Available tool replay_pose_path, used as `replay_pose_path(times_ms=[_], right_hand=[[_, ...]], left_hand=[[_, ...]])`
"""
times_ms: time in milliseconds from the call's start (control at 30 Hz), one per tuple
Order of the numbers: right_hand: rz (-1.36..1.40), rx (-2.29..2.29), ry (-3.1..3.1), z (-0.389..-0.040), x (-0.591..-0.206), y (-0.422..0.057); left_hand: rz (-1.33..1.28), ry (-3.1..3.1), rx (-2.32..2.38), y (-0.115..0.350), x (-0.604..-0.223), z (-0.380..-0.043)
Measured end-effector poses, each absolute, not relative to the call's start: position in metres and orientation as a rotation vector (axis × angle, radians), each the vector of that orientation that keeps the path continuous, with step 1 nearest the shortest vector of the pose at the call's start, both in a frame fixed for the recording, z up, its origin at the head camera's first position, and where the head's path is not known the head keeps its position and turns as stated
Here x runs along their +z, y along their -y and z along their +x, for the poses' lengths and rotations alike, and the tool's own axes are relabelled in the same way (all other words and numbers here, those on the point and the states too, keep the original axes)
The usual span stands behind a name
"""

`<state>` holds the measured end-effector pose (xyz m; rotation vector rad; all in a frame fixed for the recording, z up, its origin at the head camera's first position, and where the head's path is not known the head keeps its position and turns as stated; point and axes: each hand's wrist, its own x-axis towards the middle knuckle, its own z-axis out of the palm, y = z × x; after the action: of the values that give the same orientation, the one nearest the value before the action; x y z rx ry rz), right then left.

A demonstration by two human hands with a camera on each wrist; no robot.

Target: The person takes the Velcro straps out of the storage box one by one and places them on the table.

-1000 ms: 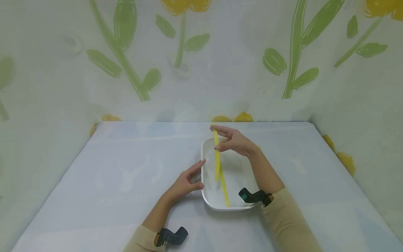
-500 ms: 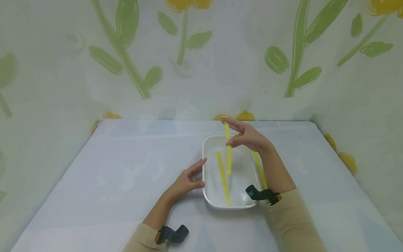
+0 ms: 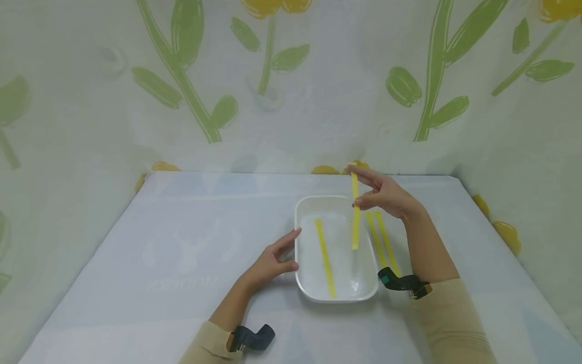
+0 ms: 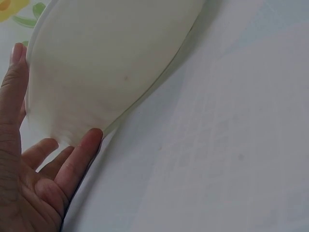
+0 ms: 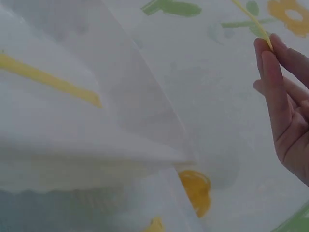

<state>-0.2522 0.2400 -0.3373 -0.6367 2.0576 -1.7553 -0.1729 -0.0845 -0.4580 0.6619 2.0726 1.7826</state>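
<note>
Nearest, the left hand [image 3: 272,259] is loosely spread, its fingertips and thumb set against the outer side of a white rectangular tray [image 3: 344,275], which seems to be steadied by it on the tabletop [image 3: 182,308]. Inside the tray, to the right of that hand, one narrow yellow strip [image 3: 325,260] is laid lengthwise. Two more strips [image 3: 388,244] are lying side by side just outside the tray, nearer than the right hand [image 3: 384,194]. By that hand another strip, the held strip [image 3: 355,227], is pinched between thumb and fingers and hung nearly upright over the tray's right part. The step appears to be a transfer between tray and tabletop; its direction cannot be told. For the next move, a firm pinch and a careful lowering flat seem called for, without the neighbouring strips being disturbed. Beyond stands a flower-patterned backdrop [image 3: 336,101].
</note>
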Motion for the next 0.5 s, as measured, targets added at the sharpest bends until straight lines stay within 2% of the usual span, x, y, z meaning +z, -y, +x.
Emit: replay_pose_path(times_ms=[500], right_hand=[[-0.467, -1.647, -2.263, -0.239, -0.34, -0.277]], left_hand=[[0.667, -2.057, 1.794, 0.084, -0.456, -0.173]])
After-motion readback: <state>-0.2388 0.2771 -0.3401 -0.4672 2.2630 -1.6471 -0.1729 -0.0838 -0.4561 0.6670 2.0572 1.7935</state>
